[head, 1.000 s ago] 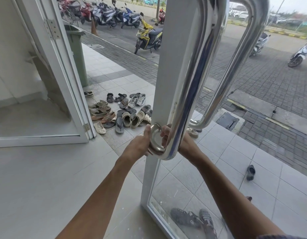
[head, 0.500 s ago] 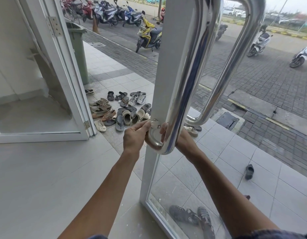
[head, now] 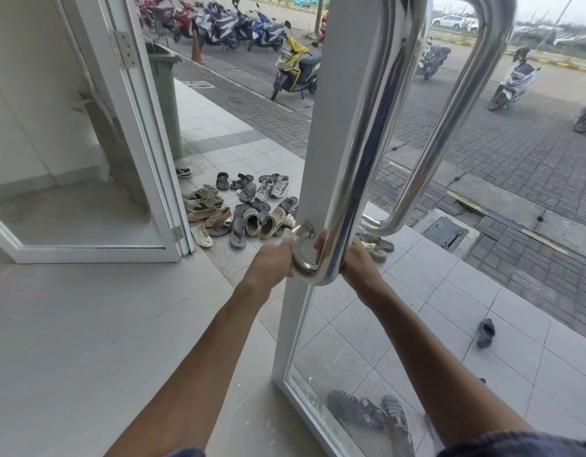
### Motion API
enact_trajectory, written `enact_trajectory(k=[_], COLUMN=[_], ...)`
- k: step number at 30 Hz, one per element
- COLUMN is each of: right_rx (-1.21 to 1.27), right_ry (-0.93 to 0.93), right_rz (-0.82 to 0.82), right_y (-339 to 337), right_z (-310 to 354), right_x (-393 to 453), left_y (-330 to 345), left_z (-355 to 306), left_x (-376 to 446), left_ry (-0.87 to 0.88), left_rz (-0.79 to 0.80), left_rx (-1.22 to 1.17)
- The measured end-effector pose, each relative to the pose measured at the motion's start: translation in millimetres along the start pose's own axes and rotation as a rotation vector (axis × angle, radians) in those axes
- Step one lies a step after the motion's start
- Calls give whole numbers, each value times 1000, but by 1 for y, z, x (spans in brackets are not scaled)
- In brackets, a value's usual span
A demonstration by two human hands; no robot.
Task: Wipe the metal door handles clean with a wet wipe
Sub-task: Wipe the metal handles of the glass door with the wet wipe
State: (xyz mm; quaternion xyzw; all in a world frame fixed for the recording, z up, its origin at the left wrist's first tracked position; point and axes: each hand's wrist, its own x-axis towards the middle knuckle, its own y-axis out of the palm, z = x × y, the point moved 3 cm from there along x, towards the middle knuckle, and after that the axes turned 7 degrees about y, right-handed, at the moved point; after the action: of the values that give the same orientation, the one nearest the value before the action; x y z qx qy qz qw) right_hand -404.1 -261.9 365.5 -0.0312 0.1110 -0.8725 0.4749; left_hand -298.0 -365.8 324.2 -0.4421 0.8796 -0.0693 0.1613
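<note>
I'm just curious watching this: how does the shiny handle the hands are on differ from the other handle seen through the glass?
The near handle is on the person's side of the door and looks thicker; the far handle lies beyond the glass and looks slimmer. The left hand presses a white wipe at the near handle's lower bend, with the right hand just behind it; the far handle is untouched. Both are polished metal tubes with curved ends.

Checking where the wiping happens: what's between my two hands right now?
In the head view, the near handle's lower bend sits between the left hand and right hand, with a white wipe at the left fingers.
</note>
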Motion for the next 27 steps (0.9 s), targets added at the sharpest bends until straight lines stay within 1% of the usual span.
enact_trajectory(k=[2, 5, 7, 10, 16, 20, 22, 24, 27], right_rx=[2, 8, 18, 19, 26, 27, 50, 75, 26], right_ry=[-2, 9, 23, 37, 89, 145, 178, 210, 228], right_rz=[-15, -36, -52, -73, -147, -174, -175, -165, -163], right_y=[0, -1, -1, 0, 2, 4, 4, 4, 3], right_z=[-1, -3, -5, -4, -9, -11, -14, -19, -27], right_x=[0, 0, 0, -3, -4, -4, -5, -8, -16], left_y=[5, 10, 14, 16, 18, 25, 30, 35, 44], left_z=[-4, -8, -9, -3, 17, 24, 25, 25, 24], left_x=[14, 27, 30, 31, 15, -4, -16, -27, -44], left_ry=[-80, -169, -196, -182, -148, -114, -104, -92, -89], left_rz=[62, 94, 120, 148, 203, 163, 146, 167, 210], left_rx=[-108, -292, -382, -441, -442, -402, -390, -379, -411])
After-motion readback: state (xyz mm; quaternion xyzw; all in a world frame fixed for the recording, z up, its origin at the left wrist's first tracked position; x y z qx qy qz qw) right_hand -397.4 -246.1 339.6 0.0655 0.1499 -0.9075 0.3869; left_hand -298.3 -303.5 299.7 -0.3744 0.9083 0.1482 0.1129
